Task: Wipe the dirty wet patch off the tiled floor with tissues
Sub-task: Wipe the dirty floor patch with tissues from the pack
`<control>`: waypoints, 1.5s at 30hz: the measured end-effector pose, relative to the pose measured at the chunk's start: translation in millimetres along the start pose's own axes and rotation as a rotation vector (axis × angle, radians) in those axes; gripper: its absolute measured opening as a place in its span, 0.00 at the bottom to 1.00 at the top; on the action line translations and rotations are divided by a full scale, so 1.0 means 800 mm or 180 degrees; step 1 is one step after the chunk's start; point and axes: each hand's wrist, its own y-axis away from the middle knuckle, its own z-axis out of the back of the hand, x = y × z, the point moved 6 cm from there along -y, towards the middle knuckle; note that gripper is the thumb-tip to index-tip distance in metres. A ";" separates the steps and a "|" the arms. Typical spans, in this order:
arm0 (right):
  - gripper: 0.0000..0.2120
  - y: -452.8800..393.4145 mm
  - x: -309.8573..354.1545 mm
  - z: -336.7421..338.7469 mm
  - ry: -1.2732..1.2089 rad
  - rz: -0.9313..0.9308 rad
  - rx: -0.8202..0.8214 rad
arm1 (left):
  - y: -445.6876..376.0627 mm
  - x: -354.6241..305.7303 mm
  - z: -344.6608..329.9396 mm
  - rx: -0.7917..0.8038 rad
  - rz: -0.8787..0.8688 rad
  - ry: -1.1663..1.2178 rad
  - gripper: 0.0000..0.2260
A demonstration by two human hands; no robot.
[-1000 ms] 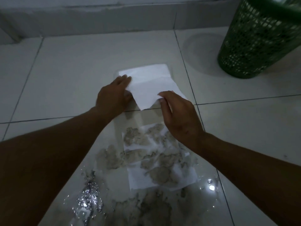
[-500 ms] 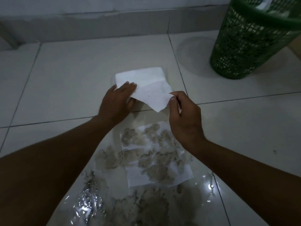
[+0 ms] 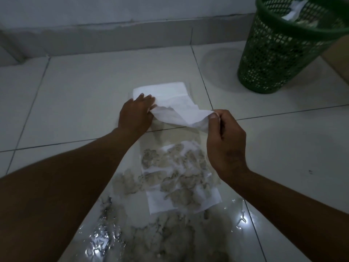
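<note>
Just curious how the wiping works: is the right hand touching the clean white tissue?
Touching. The head view shows the right hand pinching a lifted corner of the clean tissue between thumb and fingers.

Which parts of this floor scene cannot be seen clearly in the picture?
- Head view: the dirty wet patch runs off the bottom edge.
- The green plastic mesh basket is cut by the top and right edges; its contents are unclear.
- The right hand covers part of the soaked white tissue.
- The left hand hides its side of the clean white tissue.
</note>
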 end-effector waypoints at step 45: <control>0.09 0.194 0.092 -0.192 0.0580 0.2037 0.4062 | 0.326 0.063 0.161 0.0156 0.0030 0.0774 0.15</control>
